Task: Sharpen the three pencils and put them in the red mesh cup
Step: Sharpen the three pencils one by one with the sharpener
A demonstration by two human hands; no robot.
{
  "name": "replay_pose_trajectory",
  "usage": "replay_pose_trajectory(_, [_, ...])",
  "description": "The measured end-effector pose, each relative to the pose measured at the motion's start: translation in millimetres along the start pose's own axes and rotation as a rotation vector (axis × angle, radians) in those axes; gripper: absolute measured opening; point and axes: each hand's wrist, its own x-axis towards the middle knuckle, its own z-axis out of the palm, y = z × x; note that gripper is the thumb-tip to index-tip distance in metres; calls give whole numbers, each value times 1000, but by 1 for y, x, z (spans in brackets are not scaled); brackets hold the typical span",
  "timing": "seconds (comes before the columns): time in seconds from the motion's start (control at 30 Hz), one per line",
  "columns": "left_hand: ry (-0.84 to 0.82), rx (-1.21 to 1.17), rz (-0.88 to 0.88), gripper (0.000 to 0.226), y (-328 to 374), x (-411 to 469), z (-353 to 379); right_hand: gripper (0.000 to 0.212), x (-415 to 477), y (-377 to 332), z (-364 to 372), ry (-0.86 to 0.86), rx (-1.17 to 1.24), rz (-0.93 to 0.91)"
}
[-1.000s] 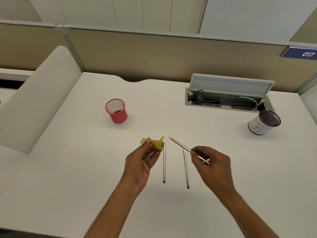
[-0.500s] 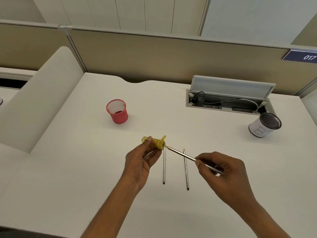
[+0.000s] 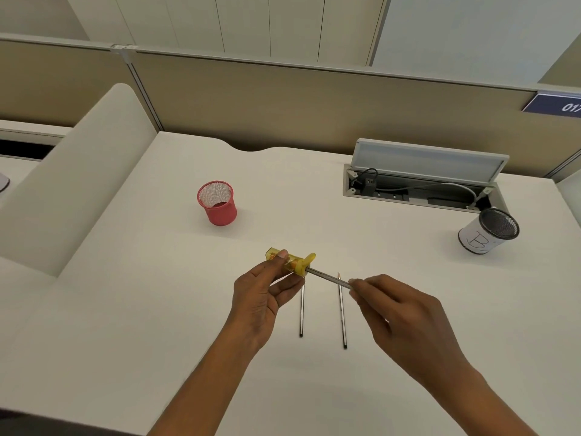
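Observation:
My left hand (image 3: 261,297) grips a yellow translucent sharpener (image 3: 290,261) above the white desk. My right hand (image 3: 399,313) pinches a silver pencil (image 3: 328,277) whose tip sits inside the sharpener's right end. Two more pencils lie side by side on the desk under my hands: one (image 3: 301,313) partly hidden by my left fingers, the other (image 3: 342,313) with its point facing away from me. The red mesh cup (image 3: 217,202) stands upright and empty, behind and left of the sharpener.
A white cup with a black mesh rim (image 3: 485,231) stands at the far right. An open cable tray (image 3: 421,190) with its lid up is set into the desk behind. A beige partition (image 3: 283,99) closes the back; a white side panel (image 3: 72,190) rises at left.
My right hand brought the pencil's tip leftward from free air into the sharpener's opening. My left hand kept the sharpener nearly still.

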Motion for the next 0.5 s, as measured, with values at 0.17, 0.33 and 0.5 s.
replay_pose_trajectory(0.17, [-11,-2,-7,30,6,0,-3,25,-4,11,6,17,-293,-202])
replay_pose_trajectory(0.33, [-22,12,-12,37,9,0,-2,30,-5,15,15,66,-360,-257])
replay_pose_trajectory(0.5, [-35,25,-12,35,10,1,-7,16,1,6,17,59,-289,-231])
